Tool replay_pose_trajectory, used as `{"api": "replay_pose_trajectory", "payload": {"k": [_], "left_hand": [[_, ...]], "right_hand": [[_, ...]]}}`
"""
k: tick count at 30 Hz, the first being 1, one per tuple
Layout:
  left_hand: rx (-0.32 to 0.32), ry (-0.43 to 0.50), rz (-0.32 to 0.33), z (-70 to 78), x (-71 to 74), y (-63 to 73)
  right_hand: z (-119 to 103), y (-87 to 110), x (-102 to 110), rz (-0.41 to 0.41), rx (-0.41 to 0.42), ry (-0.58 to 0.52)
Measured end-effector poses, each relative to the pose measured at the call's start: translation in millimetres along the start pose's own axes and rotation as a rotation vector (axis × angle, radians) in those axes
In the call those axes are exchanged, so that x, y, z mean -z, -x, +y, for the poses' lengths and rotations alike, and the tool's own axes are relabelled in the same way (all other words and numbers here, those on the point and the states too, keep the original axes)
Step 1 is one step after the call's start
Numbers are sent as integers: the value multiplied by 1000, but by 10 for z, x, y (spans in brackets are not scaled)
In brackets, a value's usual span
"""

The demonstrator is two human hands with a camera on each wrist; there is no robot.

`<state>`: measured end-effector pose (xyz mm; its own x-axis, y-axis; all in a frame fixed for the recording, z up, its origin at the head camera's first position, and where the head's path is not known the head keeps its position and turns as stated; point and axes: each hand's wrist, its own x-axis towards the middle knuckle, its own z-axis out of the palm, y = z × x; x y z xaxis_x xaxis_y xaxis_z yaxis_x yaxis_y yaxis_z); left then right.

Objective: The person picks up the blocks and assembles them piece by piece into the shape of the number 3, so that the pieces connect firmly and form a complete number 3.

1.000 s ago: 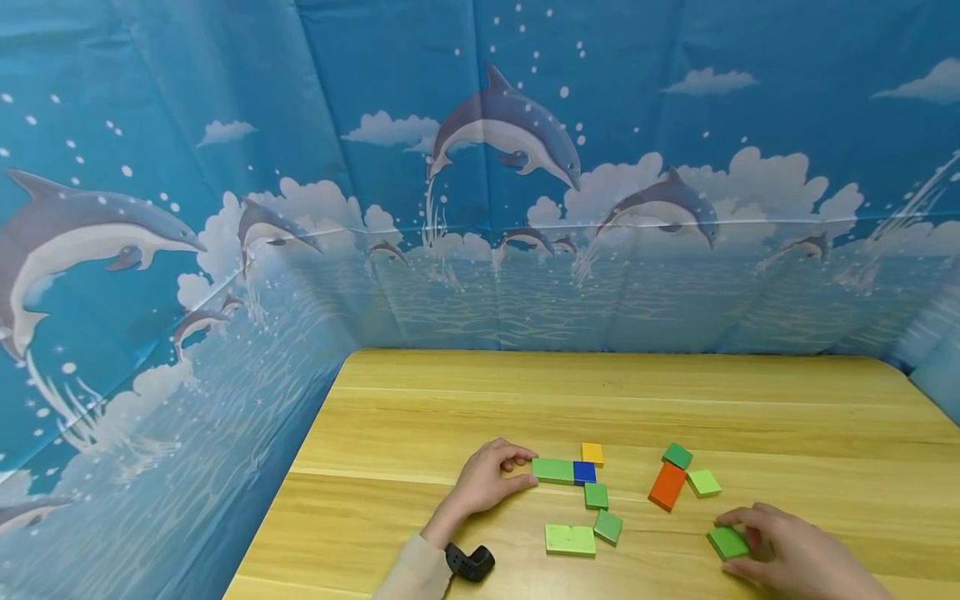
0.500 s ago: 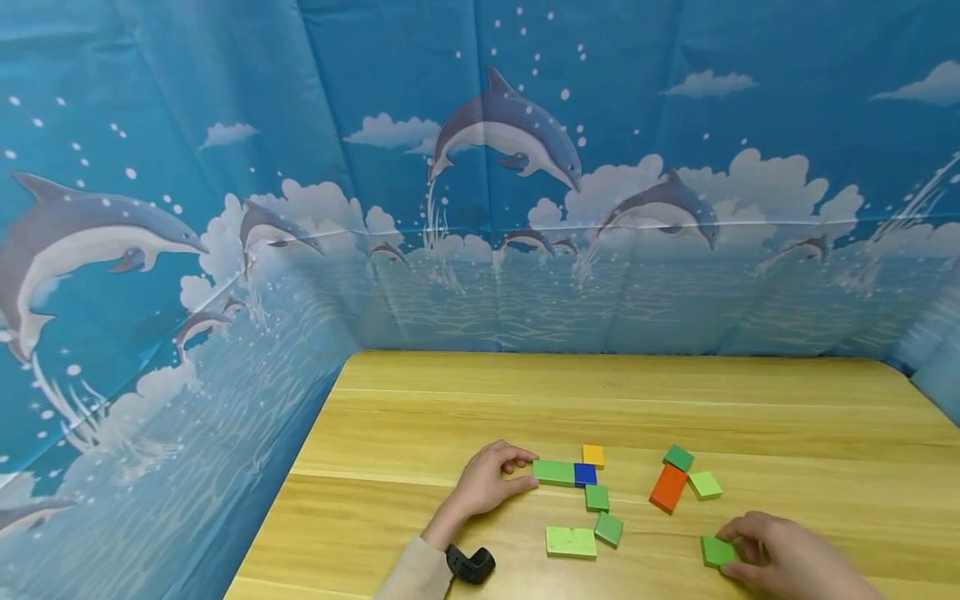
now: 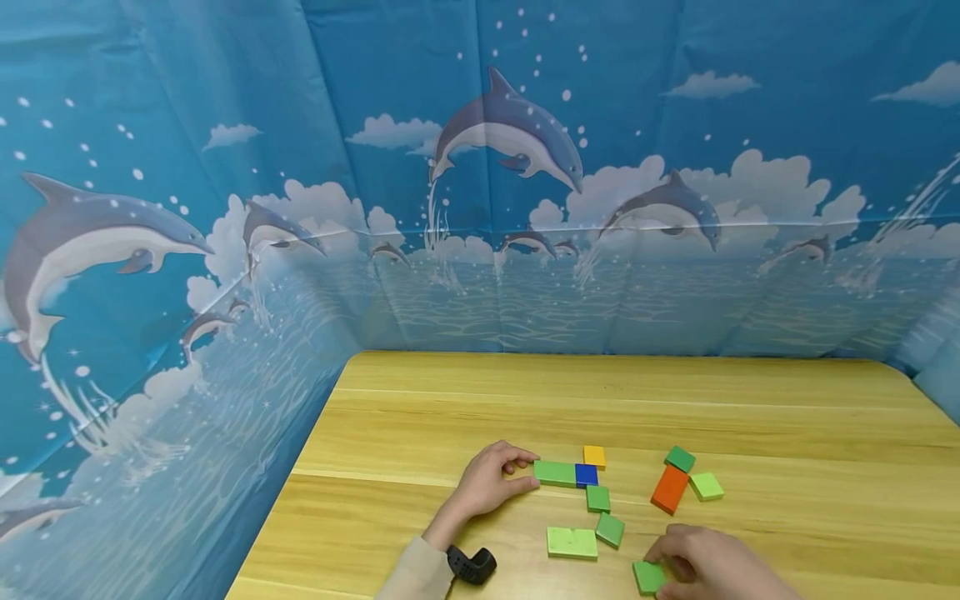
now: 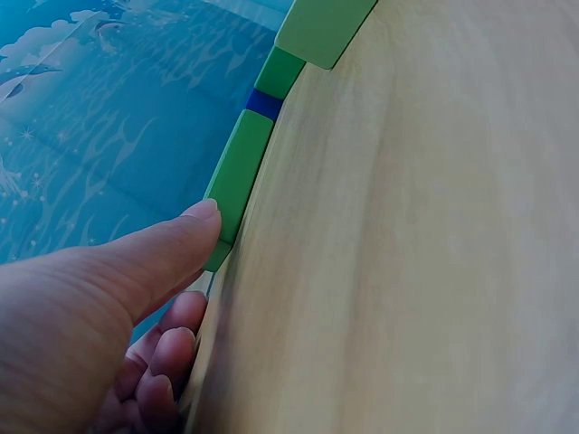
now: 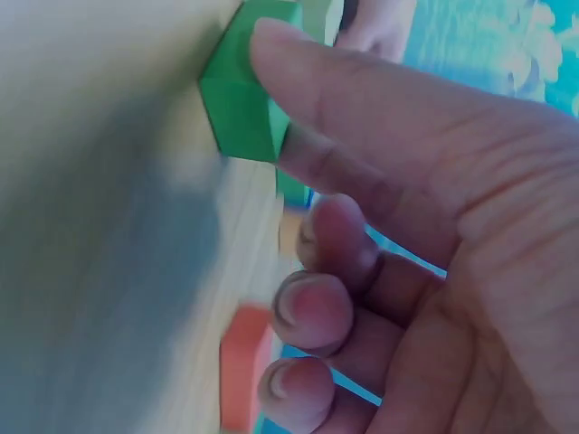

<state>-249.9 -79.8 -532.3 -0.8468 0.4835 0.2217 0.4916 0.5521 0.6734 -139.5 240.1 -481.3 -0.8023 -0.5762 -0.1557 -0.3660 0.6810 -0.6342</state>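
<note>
My left hand (image 3: 491, 479) pinches the left end of a long green block (image 3: 555, 473) between thumb and fingers; the block lies flat on the table. A blue square block (image 3: 587, 475) sits against its right end. Near the front edge my right hand (image 3: 708, 560) pinches a green square block (image 3: 648, 577) between thumb and index finger. In the right wrist view the thumb lies along this green block (image 5: 244, 90), the other fingers curled below it. Left of it are a light green rectangular block (image 3: 572, 542) and a tilted green square block (image 3: 610, 530).
Another green square (image 3: 597, 499) lies below the blue one, a yellow square (image 3: 594, 456) above it. Farther right an orange-red block (image 3: 670, 488) lies between a dark green (image 3: 680, 459) and a light green square (image 3: 707, 486). A dolphin-print curtain (image 3: 495, 292) stands behind the wooden table (image 3: 420, 400).
My right hand has carried the green square block left and toward the front edge, close to the light green rectangular block. The left hand stays at the long green block.
</note>
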Motion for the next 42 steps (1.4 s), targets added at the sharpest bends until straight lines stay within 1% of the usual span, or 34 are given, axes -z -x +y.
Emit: {"api": "replay_pose_trajectory", "payload": {"k": [3,6,11,12,19,24,27,31,36,42], "left_hand": [[3,3,-3,5,-3,1],[3,10,-6,19,-2,-1],[-3,8,-5,33,2,2],[-4,7,-4,33,3,2],[-15,0,1,36,14,5],[-16,-4,4,28,16,9],[-10,-4,1,30,21,11],[-5,-6,-2,33,25,12],[-9,-8,-2,41,31,10],[-5,-5,-4,57,45,10]], "right_hand": [[-103,-88,-85,7,66,20],[-201,-172,-175,30,145,61],[-349,-309,-301,59,253,129],[-377,-332,-322,58,262,133],[-565,-476,-431,24,247,144],[-663,-590,-483,70,304,231],[-717,-656,-496,90,310,279],[-782,-744,-512,99,294,283],[-825,-835,-543,168,304,304],[-827,-907,-568,252,290,314]]}}
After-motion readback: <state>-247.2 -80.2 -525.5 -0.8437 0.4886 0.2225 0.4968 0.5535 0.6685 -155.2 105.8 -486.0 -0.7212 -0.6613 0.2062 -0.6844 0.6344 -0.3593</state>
